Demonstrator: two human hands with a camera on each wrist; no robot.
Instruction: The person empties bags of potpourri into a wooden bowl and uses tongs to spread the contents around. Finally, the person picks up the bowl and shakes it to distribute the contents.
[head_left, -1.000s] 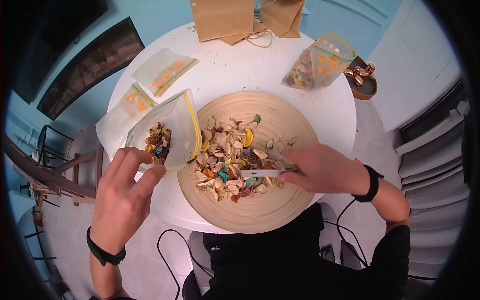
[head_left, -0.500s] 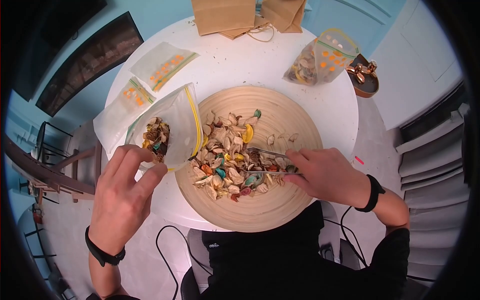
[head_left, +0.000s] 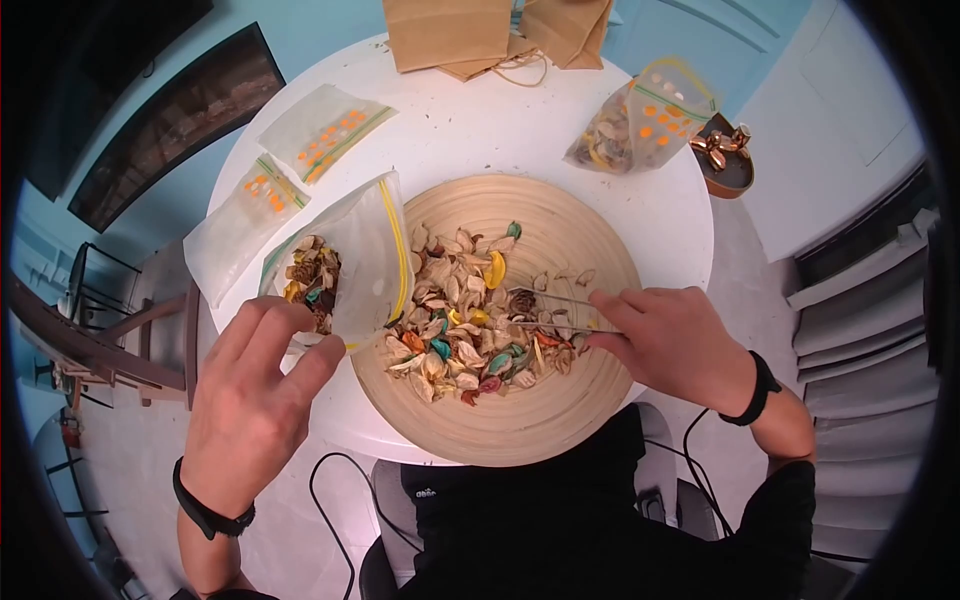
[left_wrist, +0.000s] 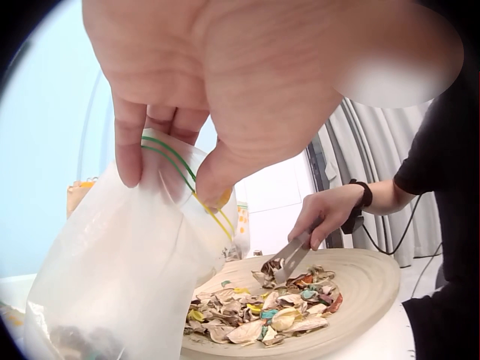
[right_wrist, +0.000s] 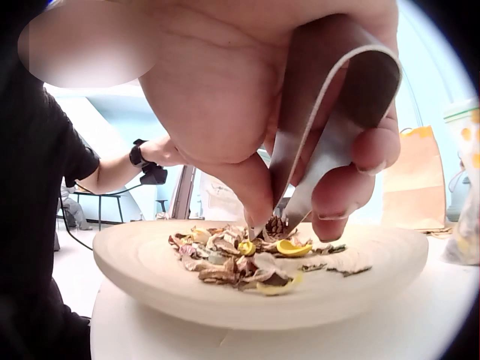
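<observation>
My left hand pinches the rim of a clear zip bag between thumb and fingers. The bag's yellow-edged mouth faces the round wooden plate, and some potpourri lies inside it. In my right hand I hold bent metal tongs, thumb on one arm and fingers on the other. Their tips reach down around a small brown pine cone on the plate. Dried petals in cream, yellow, teal and orange are heaped about it.
A filled zip bag stands at the table's back right. Two flat zip bags lie at the back left, and brown paper bags stand at the far edge. Beyond the table's right edge is a dish with copper-coloured ornaments.
My right hand has shifted right with the tongs, whose tips moved back toward the pine cone. The left hand keeps its pinch on the bag and has moved slightly right.
</observation>
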